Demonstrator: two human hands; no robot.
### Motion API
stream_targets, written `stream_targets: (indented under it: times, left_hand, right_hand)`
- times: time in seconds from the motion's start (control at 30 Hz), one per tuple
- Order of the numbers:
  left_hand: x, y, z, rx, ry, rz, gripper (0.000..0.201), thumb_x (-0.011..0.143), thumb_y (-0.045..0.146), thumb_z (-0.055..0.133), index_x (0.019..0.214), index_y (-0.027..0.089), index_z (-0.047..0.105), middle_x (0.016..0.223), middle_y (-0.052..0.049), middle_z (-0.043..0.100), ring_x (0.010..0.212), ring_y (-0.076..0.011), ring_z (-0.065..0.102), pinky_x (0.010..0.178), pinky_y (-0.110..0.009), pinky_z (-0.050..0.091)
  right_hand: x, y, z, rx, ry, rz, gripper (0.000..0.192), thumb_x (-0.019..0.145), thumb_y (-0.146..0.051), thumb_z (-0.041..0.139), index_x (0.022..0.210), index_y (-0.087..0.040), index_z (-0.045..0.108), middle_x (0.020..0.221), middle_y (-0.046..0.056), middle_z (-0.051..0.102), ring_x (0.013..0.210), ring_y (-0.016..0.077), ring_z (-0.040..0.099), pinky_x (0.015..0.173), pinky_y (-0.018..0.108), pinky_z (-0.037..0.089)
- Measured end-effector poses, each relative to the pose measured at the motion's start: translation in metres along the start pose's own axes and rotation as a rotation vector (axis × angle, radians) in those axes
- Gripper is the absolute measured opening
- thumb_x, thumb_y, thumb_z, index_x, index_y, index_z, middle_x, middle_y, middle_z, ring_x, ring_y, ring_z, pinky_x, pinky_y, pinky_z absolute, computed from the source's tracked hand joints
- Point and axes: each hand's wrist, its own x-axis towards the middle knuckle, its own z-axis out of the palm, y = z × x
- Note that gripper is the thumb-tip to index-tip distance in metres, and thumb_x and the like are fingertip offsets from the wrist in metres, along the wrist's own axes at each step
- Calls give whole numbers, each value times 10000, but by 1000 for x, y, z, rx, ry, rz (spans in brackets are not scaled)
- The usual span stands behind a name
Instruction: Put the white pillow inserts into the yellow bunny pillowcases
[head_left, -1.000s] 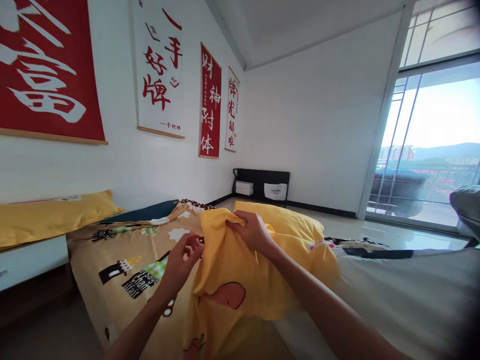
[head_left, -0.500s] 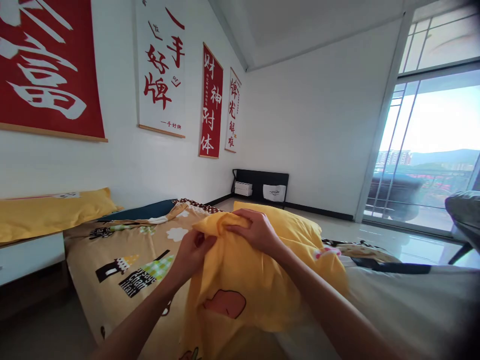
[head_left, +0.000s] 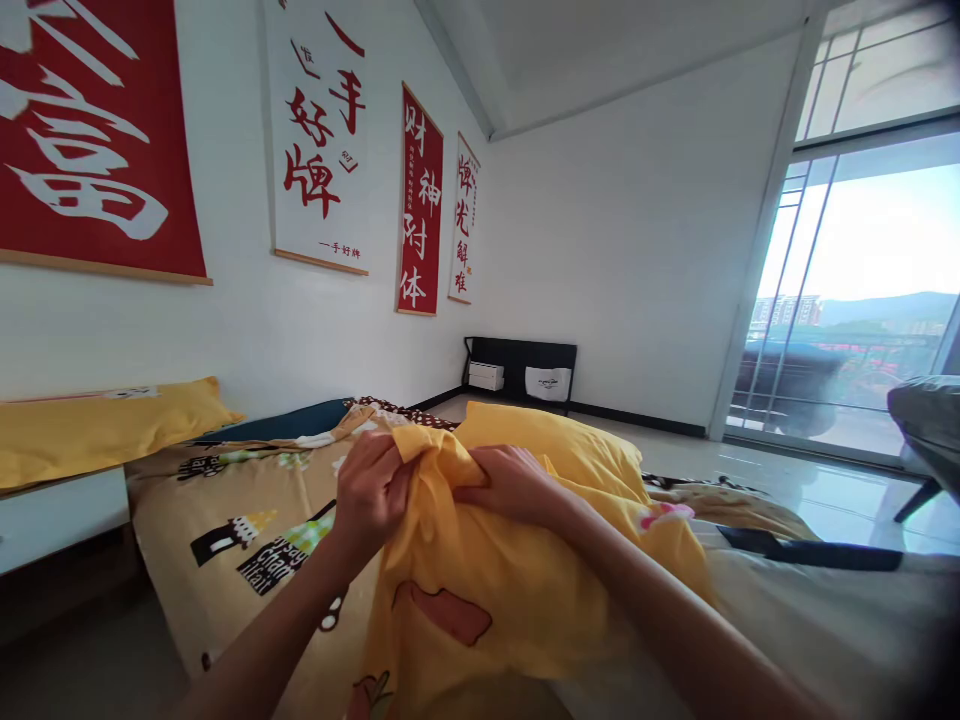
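A yellow pillowcase (head_left: 487,600) with red-brown cartoon shapes hangs in front of me over the bed, with a yellow pillow (head_left: 577,450) bulging behind it. My left hand (head_left: 371,495) pinches the top edge of the pillowcase. My right hand (head_left: 514,485) grips the same edge just to the right, so the two hands nearly touch. The cloth bunches up between them.
A patterned tan bedsheet (head_left: 247,520) covers the bed to the left. Another yellow pillow (head_left: 97,425) lies on a white bedside unit (head_left: 52,520). Scrolls hang on the left wall. A black rack (head_left: 521,370) stands at the far wall, a glass door (head_left: 862,300) to the right.
My left hand has closed in and taken hold of the pillowcase edge next to my right hand. The cloth is now gathered more tightly between both hands.
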Motion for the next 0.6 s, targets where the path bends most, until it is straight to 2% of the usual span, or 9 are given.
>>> stream_targets:
  times: [0.07, 0.17, 0.27, 0.37, 0.5, 0.53, 0.6]
  left_hand:
    - [-2, 2, 4, 6, 3, 40, 172, 887, 227, 554, 880, 185, 720, 836, -55, 682, 816, -165, 591, 755, -259, 444]
    - [-4, 4, 8, -65, -56, -147, 216, 900, 284, 541, 814, 162, 697, 731, -28, 644, 717, -146, 589, 655, -232, 437]
    - [-4, 5, 1, -200, -82, -337, 257, 894, 342, 540, 788, 154, 681, 718, -17, 610, 725, -148, 576, 651, -230, 435]
    - [-6, 3, -13, -421, -28, -442, 206, 862, 343, 588, 847, 163, 687, 815, -30, 620, 788, -156, 569, 713, -245, 451]
    - [-11, -7, -29, -859, -217, -527, 296, 826, 407, 589, 755, 136, 683, 734, -71, 626, 698, -178, 568, 647, -289, 474]
    - [-12, -10, -29, -876, -235, -548, 280, 813, 396, 591, 784, 135, 688, 747, -78, 638, 700, -184, 576, 650, -295, 480]
    - [-14, -13, -26, -739, -226, -575, 246, 765, 336, 627, 917, 152, 688, 853, -77, 673, 763, -193, 596, 697, -297, 493]
  right_hand:
    - [0, -5, 2, 44, 90, -57, 180, 738, -332, 675, 701, -189, 571, 751, 6, 595, 725, 150, 495, 652, 262, 306]
    - [3, -16, 7, 297, 188, -18, 138, 757, -257, 621, 690, -185, 524, 692, -26, 539, 683, 119, 457, 644, 239, 315]
    - [7, -23, 15, 438, 219, 61, 211, 773, -263, 602, 633, -185, 465, 617, -47, 479, 603, 96, 395, 583, 225, 294]
    - [12, -21, 23, 488, 280, 40, 195, 801, -304, 588, 667, -187, 507, 639, -39, 511, 620, 103, 423, 605, 224, 319]
    - [16, -13, 29, 552, 356, 63, 184, 793, -360, 606, 724, -191, 582, 654, -34, 547, 647, 116, 469, 630, 225, 345]
    - [17, -12, 29, 559, 365, 64, 184, 785, -363, 616, 723, -191, 590, 651, -35, 551, 647, 116, 473, 630, 225, 347]
    - [18, -11, 31, 576, 377, 57, 183, 771, -363, 633, 719, -190, 602, 650, -35, 559, 646, 117, 482, 633, 225, 354]
